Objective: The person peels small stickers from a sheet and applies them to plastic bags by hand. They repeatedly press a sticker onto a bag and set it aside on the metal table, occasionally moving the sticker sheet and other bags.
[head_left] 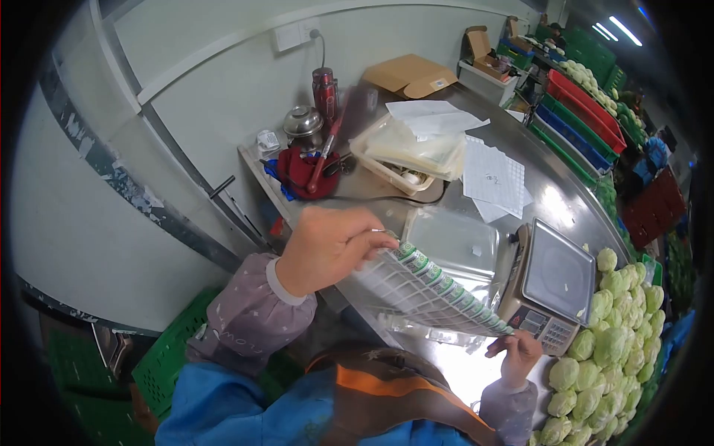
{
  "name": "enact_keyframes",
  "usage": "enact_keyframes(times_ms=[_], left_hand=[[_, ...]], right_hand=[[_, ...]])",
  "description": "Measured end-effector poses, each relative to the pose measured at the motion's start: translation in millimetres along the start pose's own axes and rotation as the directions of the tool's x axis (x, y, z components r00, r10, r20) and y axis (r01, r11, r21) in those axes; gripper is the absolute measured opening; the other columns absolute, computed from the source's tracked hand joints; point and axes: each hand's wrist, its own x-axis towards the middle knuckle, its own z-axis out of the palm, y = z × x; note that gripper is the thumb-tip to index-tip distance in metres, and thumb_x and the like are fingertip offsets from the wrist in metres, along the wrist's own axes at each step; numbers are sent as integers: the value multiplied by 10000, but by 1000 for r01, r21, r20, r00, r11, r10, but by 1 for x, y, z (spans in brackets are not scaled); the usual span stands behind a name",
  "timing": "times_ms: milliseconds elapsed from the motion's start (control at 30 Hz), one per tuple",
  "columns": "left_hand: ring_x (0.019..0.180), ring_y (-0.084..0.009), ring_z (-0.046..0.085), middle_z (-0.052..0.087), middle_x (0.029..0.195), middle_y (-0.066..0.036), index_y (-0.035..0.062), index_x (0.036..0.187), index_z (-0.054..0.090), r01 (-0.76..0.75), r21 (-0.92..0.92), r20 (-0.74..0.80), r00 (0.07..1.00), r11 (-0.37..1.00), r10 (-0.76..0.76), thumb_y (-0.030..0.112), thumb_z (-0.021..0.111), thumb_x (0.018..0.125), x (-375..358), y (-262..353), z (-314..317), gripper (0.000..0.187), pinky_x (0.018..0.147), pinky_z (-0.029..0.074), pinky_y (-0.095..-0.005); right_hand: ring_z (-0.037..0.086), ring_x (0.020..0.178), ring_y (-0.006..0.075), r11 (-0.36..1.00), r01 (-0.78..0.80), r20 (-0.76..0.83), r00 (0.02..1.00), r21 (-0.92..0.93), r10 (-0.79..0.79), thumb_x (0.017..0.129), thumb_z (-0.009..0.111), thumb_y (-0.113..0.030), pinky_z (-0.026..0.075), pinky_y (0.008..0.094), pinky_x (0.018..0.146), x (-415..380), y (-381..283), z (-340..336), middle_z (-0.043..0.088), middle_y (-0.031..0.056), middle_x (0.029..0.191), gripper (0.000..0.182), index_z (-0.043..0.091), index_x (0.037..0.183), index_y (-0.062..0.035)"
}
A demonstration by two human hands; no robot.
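Note:
A sheet of labels [439, 286] stretches between my two hands, tilted over the near edge of the steel table. It is pale with a grid of lines, and green-and-white printed labels run along its upper edge. My left hand [327, 247] pinches its left end, with thumb and fingers closed. The far right end is gripped by my right hand [518, 355], close to the scale's keypad. Behind the sheet lies a clear plastic tray or film [454, 236]. To the right of it stands a weighing scale [559, 271] with a flat metal pan.
Many cabbages [611, 346] are piled right of the scale. Papers [493, 178], a cream basket [379, 167], a cardboard box [410, 74], a metal pot [303, 123] and a red flask [325, 93] occupy the table's back. A green crate [171, 357] stands low left.

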Motion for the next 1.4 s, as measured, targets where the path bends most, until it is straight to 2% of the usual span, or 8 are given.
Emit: enact_keyframes(times_ms=[133,333,467,733,800,900,1067,1400], left_hand=[[482,-174,562,592,605,-50,37,780,668,-361,390,80,930,847,360,126,681,811,9,-22,10,96,460,433,-283],[537,-269,529,543,653,-67,70,682,570,-405,217,139,913,888,383,189,714,748,14,-30,45,199,484,415,-352],[543,-287,530,537,628,-84,60,682,560,-494,198,-19,861,846,508,169,704,762,22,-28,62,198,483,413,-354],[562,-233,516,552,631,-64,28,722,595,-69,225,-140,985,972,102,175,684,813,8,-46,85,193,545,426,-288],[648,-289,589,584,684,-114,59,839,610,6,-64,-70,998,998,-11,238,773,709,8,-51,85,275,587,454,-370],[811,-285,605,606,862,-126,50,983,584,-189,359,-326,892,914,312,293,834,625,9,-47,70,499,709,474,-356],[922,-294,579,586,998,-142,24,1113,522,119,-44,-15,993,992,-120,319,857,586,-39,-32,102,691,853,447,-367],[902,-238,575,635,804,-34,85,785,664,3,218,-150,988,976,31,141,794,620,-52,-52,93,218,811,416,-358]], right_hand=[[610,551,154,949,-290,352,881,-125,316,852,494,-43,474,265,524,11,9,-10,662,122,687,173,619,815,69],[608,930,185,978,26,462,879,205,-120,821,645,-169,463,305,824,76,-44,42,639,113,1100,549,457,1312,-12],[634,801,118,961,-276,638,744,22,199,749,758,-105,489,257,724,88,-49,80,694,80,899,353,647,1061,15],[635,741,105,965,-245,329,923,97,202,749,731,-25,507,256,683,66,-28,104,701,100,857,249,659,976,49],[632,740,102,952,-265,307,929,155,208,748,728,-13,504,246,675,68,-22,99,696,93,838,244,657,972,54],[609,712,80,939,-257,94,966,228,241,752,719,3,484,216,641,85,-28,84,672,45,790,182,671,926,29],[559,758,69,724,-134,-138,943,677,303,867,609,-18,448,189,687,110,-35,94,618,10,891,195,559,1055,-31],[578,899,132,384,-231,-33,820,894,571,939,524,-126,486,287,798,85,0,91,590,32,968,45,529,954,-84]])
